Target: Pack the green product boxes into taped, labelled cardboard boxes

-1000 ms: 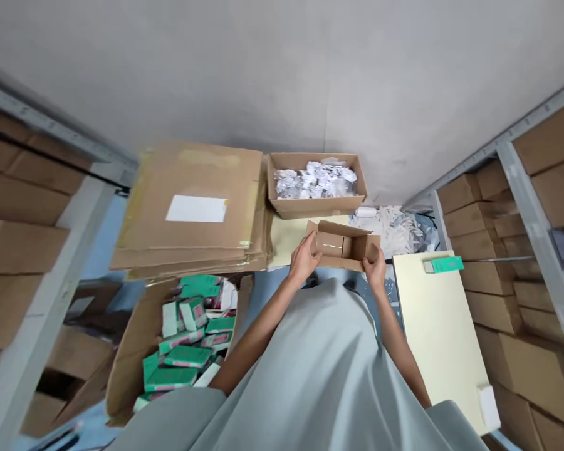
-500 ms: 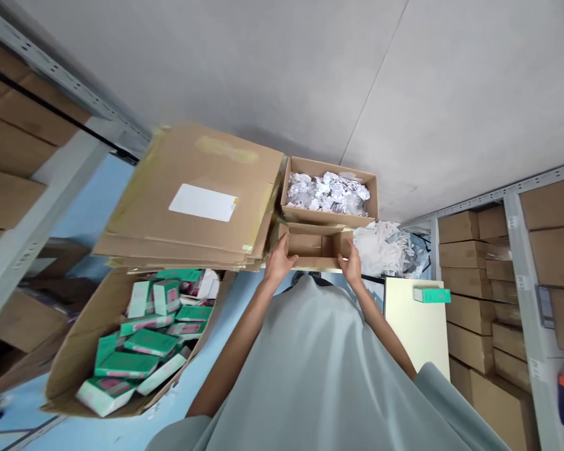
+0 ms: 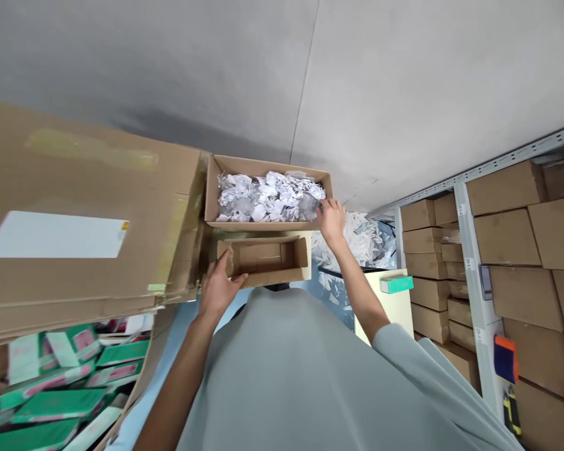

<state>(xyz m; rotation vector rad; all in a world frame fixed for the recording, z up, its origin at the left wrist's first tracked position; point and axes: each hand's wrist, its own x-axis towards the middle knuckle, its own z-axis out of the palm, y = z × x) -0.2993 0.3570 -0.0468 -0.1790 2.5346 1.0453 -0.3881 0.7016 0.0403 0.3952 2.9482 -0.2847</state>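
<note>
A small open cardboard box (image 3: 275,276) lies in front of my body, with bare brown inner walls showing. My left hand (image 3: 219,287) grips its left end, thumb along the near edge and fingers at the side. Just behind stands a larger cardboard box (image 3: 254,226) filled with crumpled white paper (image 3: 277,195) and clear plastic. My right hand (image 3: 331,220) is at this larger box's right front corner, fingers curled inward over the rim. Whether the fingertips pinch anything there is hidden.
Flattened cardboard (image 3: 89,188) is stacked at left, above a carton of green-and-white packets (image 3: 61,404). White paper shreds (image 3: 352,241) fill a container at right, beside a pale surface bearing a green box (image 3: 396,284). Shelves of brown cartons (image 3: 505,235) stand farther right; a grey wall rises behind.
My right hand has left the small box and reached up and right to the larger box's rim. My left hand stays on the small box. The view has shifted right.
</note>
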